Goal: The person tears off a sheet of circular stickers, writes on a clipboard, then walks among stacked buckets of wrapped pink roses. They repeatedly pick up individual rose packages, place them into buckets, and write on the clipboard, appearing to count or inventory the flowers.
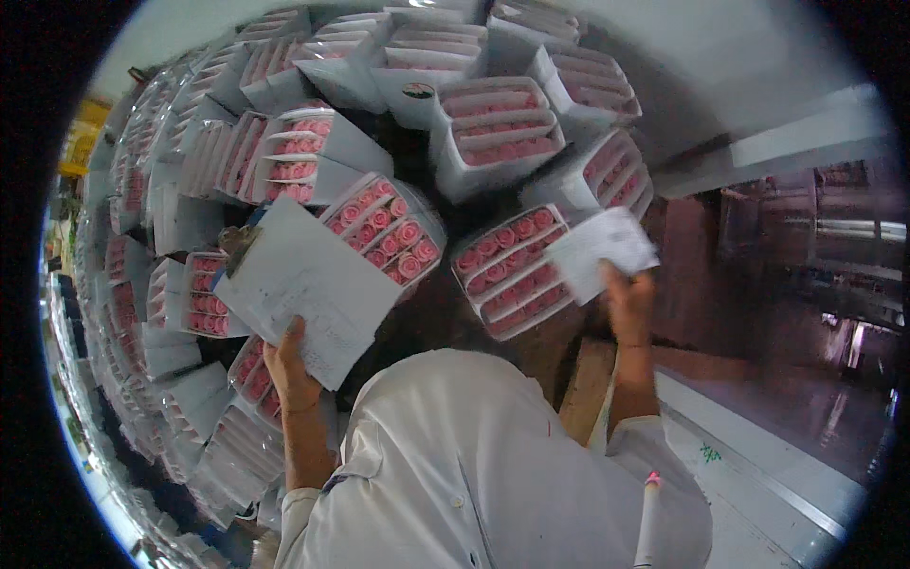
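My left hand (292,368) is closed on the lower edge of a clipboard (245,248) with white paper sheets (318,284), the thumb lying on top. Handwriting shows on the lower part of the sheets. My right hand (628,302) pinches a smaller slip of white paper (603,250) by its lower right corner. The slip overlaps the corner of a bunch of pink roses (512,270) packed in rows between white dividers. Another bunch of pink roses (384,228) stands just beyond the clipboard, partly covered by it.
Many white-wrapped rose bunches (498,128) crowd the far side and the left. A wooden beam (586,389) lies near my right forearm. To the right are a white ledge (758,465) and a purplish see-through curtain or pane (749,275). A yellow crate (83,137) sits far left.
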Action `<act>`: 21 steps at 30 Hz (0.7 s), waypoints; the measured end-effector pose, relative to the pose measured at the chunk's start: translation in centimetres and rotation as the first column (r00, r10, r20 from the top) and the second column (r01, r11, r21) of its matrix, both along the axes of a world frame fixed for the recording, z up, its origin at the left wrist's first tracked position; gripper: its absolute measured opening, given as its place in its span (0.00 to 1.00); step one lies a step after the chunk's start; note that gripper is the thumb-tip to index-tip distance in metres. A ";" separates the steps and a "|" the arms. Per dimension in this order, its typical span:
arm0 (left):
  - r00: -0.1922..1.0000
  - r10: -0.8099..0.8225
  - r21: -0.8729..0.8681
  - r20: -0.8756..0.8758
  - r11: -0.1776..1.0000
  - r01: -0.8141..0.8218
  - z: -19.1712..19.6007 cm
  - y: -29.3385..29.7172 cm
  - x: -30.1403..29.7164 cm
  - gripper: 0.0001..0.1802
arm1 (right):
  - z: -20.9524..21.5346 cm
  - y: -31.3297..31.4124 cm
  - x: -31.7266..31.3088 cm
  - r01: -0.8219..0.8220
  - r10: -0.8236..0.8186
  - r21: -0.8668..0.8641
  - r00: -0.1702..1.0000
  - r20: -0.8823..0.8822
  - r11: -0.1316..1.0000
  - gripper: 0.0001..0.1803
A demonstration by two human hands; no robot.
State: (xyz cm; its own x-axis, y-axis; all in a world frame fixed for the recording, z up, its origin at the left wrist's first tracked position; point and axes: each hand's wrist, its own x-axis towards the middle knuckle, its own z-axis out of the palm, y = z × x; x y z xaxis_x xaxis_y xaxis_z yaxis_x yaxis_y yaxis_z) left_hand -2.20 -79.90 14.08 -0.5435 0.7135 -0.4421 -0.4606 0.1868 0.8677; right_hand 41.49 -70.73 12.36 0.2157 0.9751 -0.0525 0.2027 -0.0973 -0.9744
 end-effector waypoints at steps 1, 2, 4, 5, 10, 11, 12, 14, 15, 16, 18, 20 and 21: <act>0.999 -0.030 0.051 -0.045 0.998 0.033 0.2 -0.2 0.0 0.26 | 0.1 -0.2 2.8 0.113 -0.112 -0.033 0.993 0.038 0.993 0.15; 0.999 -0.038 0.038 -0.032 0.999 0.039 0.4 -0.3 0.0 0.26 | -0.1 -0.6 5.0 0.309 -0.305 -0.167 0.951 0.046 0.936 0.15; 0.999 -0.044 0.005 -0.022 0.999 0.044 0.8 -0.4 0.2 0.27 | -0.4 -1.3 8.2 0.425 -0.427 -0.175 0.904 0.030 0.888 0.14; 0.998 -0.057 -0.002 -0.029 0.998 0.057 1.0 -0.3 0.4 0.27 | -0.7 -1.1 9.2 0.456 -0.451 -0.099 0.890 0.062 0.885 0.13; 0.991 -0.038 -0.146 -0.131 0.989 0.019 1.9 0.5 2.2 0.29 | -1.9 0.3 9.9 0.413 -0.419 0.090 0.906 0.057 0.906 0.13; 0.985 -0.040 -0.129 -0.165 0.991 0.019 2.1 0.5 2.7 0.29 | -2.1 1.0 10.0 0.409 -0.425 0.144 0.899 0.102 0.901 0.14; 0.980 -0.044 -0.112 -0.197 0.993 0.022 2.4 0.4 3.1 0.29 | -2.2 1.5 10.3 0.405 -0.436 0.199 0.888 0.149 0.892 0.15; 0.972 -0.066 -0.101 -0.227 0.994 0.044 2.8 0.3 4.0 0.30 | -2.2 2.5 11.6 0.349 -0.351 0.063 0.936 0.025 0.935 0.16; 0.969 -0.081 -0.117 -0.232 0.992 0.055 3.3 0.2 4.3 0.30 | -2.4 3.1 12.1 0.371 -0.371 0.090 0.928 -0.026 0.924 0.16; 0.966 -0.096 -0.134 -0.239 0.989 0.065 3.6 0.0 4.5 0.31 | -2.7 3.5 12.6 0.372 -0.365 0.099 0.927 -0.081 0.923 0.17; 0.966 -0.127 -0.091 -0.224 0.990 0.109 4.2 0.0 4.9 0.32 | -2.7 3.9 14.1 0.373 -0.377 0.124 0.926 0.011 0.920 0.15; 0.960 -0.141 -0.104 -0.242 0.987 0.119 4.6 -0.1 5.2 0.32 | -2.9 4.3 15.0 0.385 -0.388 0.070 0.921 0.043 0.920 0.12; 0.954 -0.140 -0.134 -0.265 0.985 0.107 4.7 -0.2 5.2 0.32 | -3.0 4.5 15.3 0.426 -0.424 -0.008 0.903 0.061 0.905 0.13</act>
State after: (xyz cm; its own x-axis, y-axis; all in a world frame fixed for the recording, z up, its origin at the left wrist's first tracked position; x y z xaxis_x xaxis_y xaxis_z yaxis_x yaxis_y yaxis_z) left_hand 3.04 -80.05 18.78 -0.5657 0.7348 -0.3742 -0.1768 0.3352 0.9254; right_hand 56.81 -66.25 9.35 0.6125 0.7891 -0.0472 0.1919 -0.2063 -0.9595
